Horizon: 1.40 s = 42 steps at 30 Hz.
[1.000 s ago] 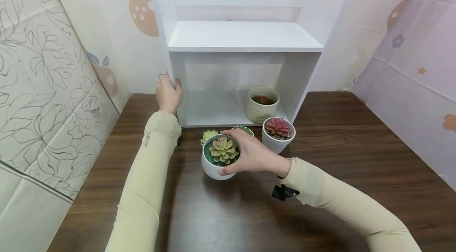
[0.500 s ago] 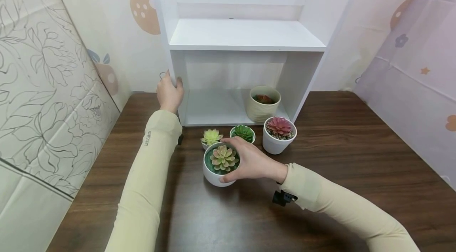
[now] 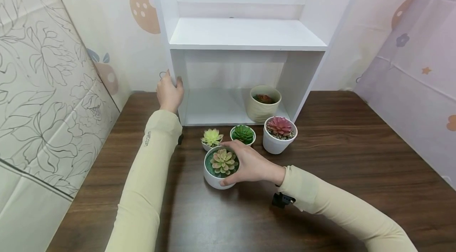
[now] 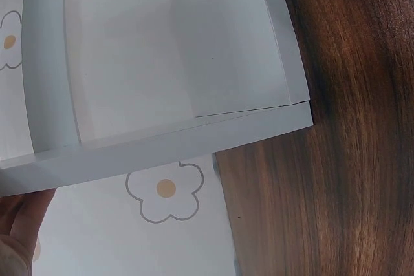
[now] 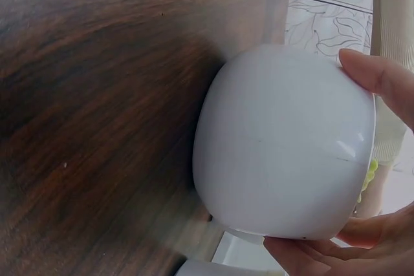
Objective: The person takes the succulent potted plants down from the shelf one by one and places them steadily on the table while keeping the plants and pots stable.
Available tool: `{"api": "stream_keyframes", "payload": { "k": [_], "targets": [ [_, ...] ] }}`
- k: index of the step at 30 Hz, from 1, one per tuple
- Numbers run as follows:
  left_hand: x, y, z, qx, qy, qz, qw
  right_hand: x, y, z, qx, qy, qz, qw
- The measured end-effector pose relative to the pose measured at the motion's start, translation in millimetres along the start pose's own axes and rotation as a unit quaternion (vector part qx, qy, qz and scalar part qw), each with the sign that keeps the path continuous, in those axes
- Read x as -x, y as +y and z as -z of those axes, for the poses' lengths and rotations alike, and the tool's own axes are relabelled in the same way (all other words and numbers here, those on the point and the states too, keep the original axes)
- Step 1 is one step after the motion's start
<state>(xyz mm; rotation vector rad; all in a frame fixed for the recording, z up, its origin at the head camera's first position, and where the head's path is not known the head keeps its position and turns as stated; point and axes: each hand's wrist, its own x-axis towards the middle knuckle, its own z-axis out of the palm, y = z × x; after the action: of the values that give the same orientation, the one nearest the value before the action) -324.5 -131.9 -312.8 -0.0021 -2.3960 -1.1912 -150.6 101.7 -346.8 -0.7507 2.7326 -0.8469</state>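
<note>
My right hand [image 3: 251, 163] holds a round white pot with a pale green, pink-tipped succulent [image 3: 223, 161], thumb on the near side and fingers on the far side of its rim. In the right wrist view the smooth white pot [image 5: 284, 147] has its base right at the wooden table. My left hand [image 3: 170, 93] grips the front edge of the left side panel of a white shelf [image 3: 247, 48], thumb on the inner side. The left wrist view shows only part of that hand [image 4: 22, 234] by the panel.
Behind the held pot stand a small yellow-green succulent [image 3: 212, 137] and a dark green one [image 3: 243, 134]. A white pot with a red succulent [image 3: 279, 135] is to their right. A cream pot [image 3: 263, 104] sits on the shelf's lower level at right. Brown wooden table [image 3: 338, 137] surrounds them.
My right hand has brought the white pot down and slightly toward me, uncovering the small succulents behind it. The left hand stays at the shelf panel.
</note>
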Motion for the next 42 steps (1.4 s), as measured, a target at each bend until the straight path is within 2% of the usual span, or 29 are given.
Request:
{"api": "stream_keyframes", "payload": {
  "k": [5, 14, 20, 28, 33, 42],
  "targets": [
    [-0.5, 1.5, 0.5, 0.0, 0.001, 0.0, 1.0, -0.5, 0, 0, -0.001, 0.0, -0.003, 1.0],
    [-0.2, -0.4, 1.7, 0.0, 0.001, 0.001, 1.0, -1.1, 1, -1, 0.002, -0.011, 0.023, 0.9997],
    [0.8, -1.5, 0.8, 0.004, 0.001, -0.002, 1.0, 0.4, 0, 3, 0.007, -0.016, 0.022, 0.9996],
    [0.2, -0.5, -0.2, -0.001, 0.001, -0.004, 1.0, 3.1, 3, 20, -0.002, 0.023, 0.009, 0.9997],
    [-0.2, -0.4, -0.2, -0.002, 0.001, -0.004, 1.0, 2.8, 7, 32, 0.003, 0.069, 0.016, 0.9975],
    [0.2, 0.2, 0.3, -0.008, -0.001, -0.001, 1.0, -3.5, 15, 53, -0.057, 0.156, -0.01, 0.9861]
  ]
}}
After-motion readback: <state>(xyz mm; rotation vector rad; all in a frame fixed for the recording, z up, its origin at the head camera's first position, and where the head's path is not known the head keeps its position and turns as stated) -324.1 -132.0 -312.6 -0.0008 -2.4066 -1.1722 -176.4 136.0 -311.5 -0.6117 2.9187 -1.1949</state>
